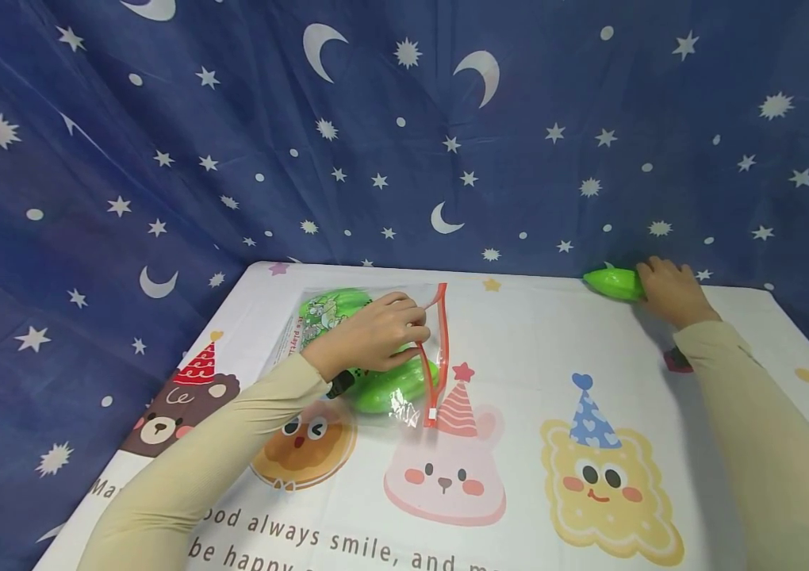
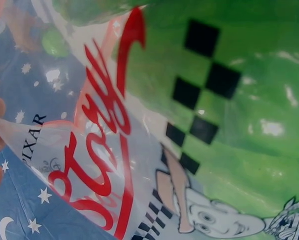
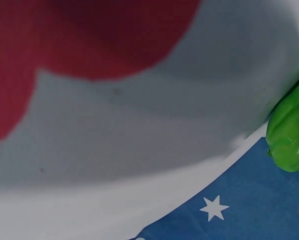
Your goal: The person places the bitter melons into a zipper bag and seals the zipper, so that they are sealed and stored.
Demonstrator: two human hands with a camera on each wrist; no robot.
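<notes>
At the left of the table in the head view lies a clear zip bag [image 1: 412,412] with red zipper edging and cartoon print. Several shiny green vegetable-like pieces [image 1: 393,385] are inside it. My left hand [image 1: 376,333] pinches the bag near its opening, which gapes toward the right. In the left wrist view the printed plastic [image 2: 97,145] fills most of the picture. My right hand [image 1: 672,289] grips a green, elongated vegetable-like piece [image 1: 613,282] at the table's back right edge. Its lumpy, glossy end [image 3: 289,130] shows in the right wrist view; its exact kind I cannot tell.
A white cloth with cartoon figures covers the table [image 1: 511,349]. Dark blue curtain [image 1: 390,143] with moons and stars hangs along the back and left edges. Under my right wrist, a small dark red patch [image 1: 677,361] partly shows.
</notes>
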